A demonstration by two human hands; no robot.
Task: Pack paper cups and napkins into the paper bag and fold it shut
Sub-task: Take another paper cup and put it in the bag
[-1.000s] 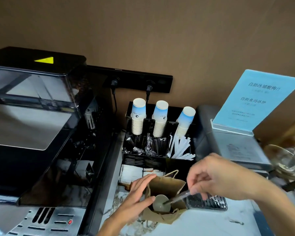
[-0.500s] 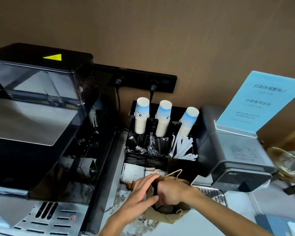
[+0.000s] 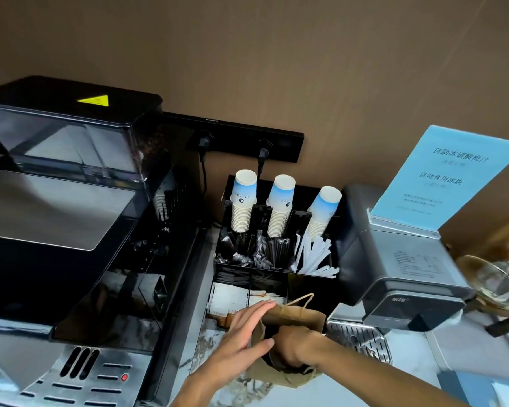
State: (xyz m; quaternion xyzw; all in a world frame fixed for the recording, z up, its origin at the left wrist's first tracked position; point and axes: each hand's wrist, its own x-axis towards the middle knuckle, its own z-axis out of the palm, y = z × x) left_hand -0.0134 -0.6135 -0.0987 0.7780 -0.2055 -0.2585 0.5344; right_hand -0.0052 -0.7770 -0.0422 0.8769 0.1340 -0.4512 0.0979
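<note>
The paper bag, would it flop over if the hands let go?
Probably a bit. The paper bag looks thin and crumpled, so its sides likely bend easily. The left hand steadies its edge while the right hand reaches inside, which suggests it is light and tips easily.

Dim, warm indoor light falls from above, leaving the black coffee machine point(image 3: 71, 201) in deep shadow with pale reflections on its glossy panels. Wide-angle distortion bends the edges, where the glass bowl point(image 3: 494, 280) smears into blur.
</note>
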